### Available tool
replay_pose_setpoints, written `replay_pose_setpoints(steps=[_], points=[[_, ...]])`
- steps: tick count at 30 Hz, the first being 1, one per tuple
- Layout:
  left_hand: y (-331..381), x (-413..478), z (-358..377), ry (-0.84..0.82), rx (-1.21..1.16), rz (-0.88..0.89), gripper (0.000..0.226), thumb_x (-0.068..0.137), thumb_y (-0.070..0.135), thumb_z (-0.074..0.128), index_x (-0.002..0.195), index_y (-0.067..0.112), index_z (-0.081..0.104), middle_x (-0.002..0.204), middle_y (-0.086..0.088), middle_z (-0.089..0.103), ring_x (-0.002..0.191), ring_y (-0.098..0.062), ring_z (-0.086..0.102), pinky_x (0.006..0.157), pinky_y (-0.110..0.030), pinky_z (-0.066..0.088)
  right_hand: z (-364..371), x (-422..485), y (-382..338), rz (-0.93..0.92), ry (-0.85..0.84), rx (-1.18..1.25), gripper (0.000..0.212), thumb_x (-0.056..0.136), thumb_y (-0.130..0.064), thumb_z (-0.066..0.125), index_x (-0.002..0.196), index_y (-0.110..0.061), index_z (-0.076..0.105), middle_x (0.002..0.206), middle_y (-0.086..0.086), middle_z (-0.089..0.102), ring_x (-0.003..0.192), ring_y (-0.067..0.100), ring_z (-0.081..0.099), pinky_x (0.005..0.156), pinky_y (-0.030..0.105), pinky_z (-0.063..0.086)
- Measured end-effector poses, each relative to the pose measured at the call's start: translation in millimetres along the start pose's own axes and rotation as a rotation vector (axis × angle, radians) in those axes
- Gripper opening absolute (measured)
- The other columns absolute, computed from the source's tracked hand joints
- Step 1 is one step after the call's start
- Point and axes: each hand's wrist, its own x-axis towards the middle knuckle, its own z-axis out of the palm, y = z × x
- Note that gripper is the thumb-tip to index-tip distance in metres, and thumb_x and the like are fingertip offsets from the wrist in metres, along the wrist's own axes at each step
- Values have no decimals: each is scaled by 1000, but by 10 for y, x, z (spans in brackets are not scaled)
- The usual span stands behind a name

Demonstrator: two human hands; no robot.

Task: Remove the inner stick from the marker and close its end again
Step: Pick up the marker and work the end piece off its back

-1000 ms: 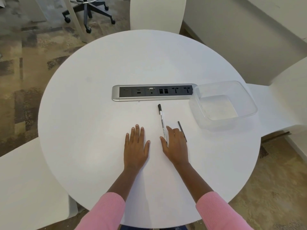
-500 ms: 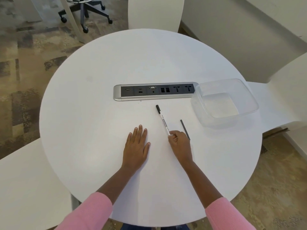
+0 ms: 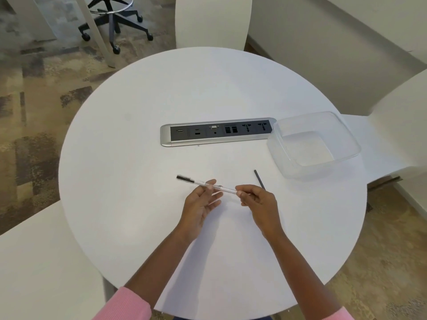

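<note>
A thin white marker (image 3: 227,188) with a black cap at its left end hangs level above the round white table (image 3: 138,158). My right hand (image 3: 258,202) pinches the marker's right end between thumb and fingers. My left hand (image 3: 201,204) is palm up under the marker's middle, with its fingertips touching the barrel. A short black stick (image 3: 259,179) lies on the table just beyond my right hand, apart from the marker.
A clear plastic tub (image 3: 342,135) sits at the table's right side. A silver and black socket strip (image 3: 217,131) is set into the middle of the table. White chairs (image 3: 212,21) stand around the table, and an office chair base (image 3: 113,21) is at far left.
My right hand lifted the marker off the table and turned it crosswise. My left hand rose from lying flat on the table and came under the barrel. The black stick stayed in place.
</note>
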Motion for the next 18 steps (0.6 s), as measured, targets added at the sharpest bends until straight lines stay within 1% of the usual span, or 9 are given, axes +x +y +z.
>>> replay_pose_setpoints(steps=[1,3,4,6,9,12,13,16,18], points=[[3,-16,23,-13,-89,-23,16,92,13,48,99,13,62,81,4,74,79,-11,70,67,-19,56,-5,-14,-17,-33,-1,-19,12,82,-4,62,86,-14,69,76,-7,66,56,-2,58,58,5,45],[11,-36,68,-1,-240,-51,16,92,8,48,96,10,62,76,3,75,75,-11,72,65,-19,57,-30,-40,-44,-102,1,-51,22,81,-1,63,85,-23,67,81,-9,66,64,-6,60,62,4,47],[15,-44,89,13,-298,-57,15,92,6,47,95,8,62,75,1,76,74,-12,72,64,-19,58,-50,-51,-52,-142,3,-80,26,80,1,64,87,-24,67,84,-10,65,69,-7,60,66,5,48],[15,-59,138,44,-379,-69,14,91,5,47,94,7,61,75,-1,76,72,-13,72,64,-20,58,-95,-66,-60,-248,15,-189,26,79,4,63,92,-18,67,85,-11,64,78,-7,59,71,4,46],[-26,-83,227,77,-446,-90,13,91,6,48,92,6,61,76,-3,76,72,-14,72,64,-22,59,-158,-62,-63,-400,50,-341,18,81,5,61,94,-6,67,86,0,65,81,1,57,74,5,43],[-63,-102,312,108,-515,-104,13,91,6,47,90,5,60,75,-6,76,70,-15,73,64,-24,60,-209,-42,-72,-480,76,-432,15,81,4,63,93,-3,67,87,10,68,83,19,61,77,17,44],[-68,-103,332,119,-538,-100,13,91,6,47,90,5,60,74,-6,76,70,-15,73,64,-25,60,-227,-30,-72,-498,81,-458,14,80,4,63,93,-2,67,86,12,68,83,24,62,77,19,43],[-68,-103,385,140,-578,-87,12,91,7,47,89,5,59,74,-8,76,70,-16,73,62,-26,60,-299,2,-83,-565,75,-558,11,79,4,65,88,-1,67,80,14,67,77,29,62,75,18,41],[-76,-102,417,150,-575,-78,11,91,6,48,89,5,59,73,-8,76,70,-16,73,60,-25,59,-355,20,-81,-634,49,-666,7,79,2,65,85,-1,67,76,14,66,72,30,61,72,21,41]])
